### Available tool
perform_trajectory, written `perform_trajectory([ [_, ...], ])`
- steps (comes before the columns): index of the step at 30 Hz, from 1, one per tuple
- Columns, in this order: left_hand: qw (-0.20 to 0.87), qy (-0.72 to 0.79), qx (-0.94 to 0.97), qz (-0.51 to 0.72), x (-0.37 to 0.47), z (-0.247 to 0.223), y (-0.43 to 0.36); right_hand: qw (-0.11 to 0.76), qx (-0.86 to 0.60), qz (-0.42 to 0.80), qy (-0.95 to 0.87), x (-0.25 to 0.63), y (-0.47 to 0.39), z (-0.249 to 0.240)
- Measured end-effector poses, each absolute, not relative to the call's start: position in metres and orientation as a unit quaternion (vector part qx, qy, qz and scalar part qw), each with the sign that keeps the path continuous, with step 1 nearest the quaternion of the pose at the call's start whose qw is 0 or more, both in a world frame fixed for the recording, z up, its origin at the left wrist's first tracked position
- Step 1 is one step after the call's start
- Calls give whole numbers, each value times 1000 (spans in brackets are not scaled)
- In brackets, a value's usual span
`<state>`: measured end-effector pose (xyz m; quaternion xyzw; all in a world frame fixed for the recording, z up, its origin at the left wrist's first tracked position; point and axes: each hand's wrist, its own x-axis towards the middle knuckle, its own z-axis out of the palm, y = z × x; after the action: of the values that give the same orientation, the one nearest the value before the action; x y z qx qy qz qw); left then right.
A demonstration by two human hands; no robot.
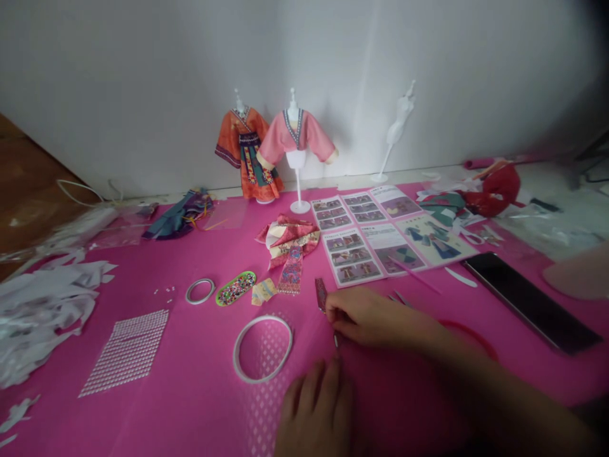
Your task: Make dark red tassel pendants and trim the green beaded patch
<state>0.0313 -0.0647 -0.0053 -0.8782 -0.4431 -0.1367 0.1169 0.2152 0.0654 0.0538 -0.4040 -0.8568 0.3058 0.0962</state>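
My right hand [359, 315] is closed in a pinch on a narrow patterned fabric strip [320, 293], whose dark red end sticks out past the fingers. Below those fingertips a small pale bit [336, 341] shows; its kind I cannot make out. My left hand [314, 406] lies palm down on the pink mat, fingers stretched toward the right hand. Just left of it is a large roll of white tape [263, 379]. Further up lie a patterned fabric panel [290, 271], a cream fabric piece [264, 291] and a bundle of red and cream cloth [304, 241].
Two dressed mini mannequins [298, 136] and a bare one [402, 117] stand by the wall. Instruction sheets [375, 279] and a phone [528, 301] lie right. Left are a gem sheet [124, 349], white scraps [42, 311], a small tape roll [200, 301] and a bead tray [236, 288].
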Motion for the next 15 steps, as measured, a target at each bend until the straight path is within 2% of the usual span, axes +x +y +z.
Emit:
perform_trajectory([
  [15, 120, -464, -859, -178, 32, -18, -66, 97, -394, 343, -847, 213, 67, 54],
])
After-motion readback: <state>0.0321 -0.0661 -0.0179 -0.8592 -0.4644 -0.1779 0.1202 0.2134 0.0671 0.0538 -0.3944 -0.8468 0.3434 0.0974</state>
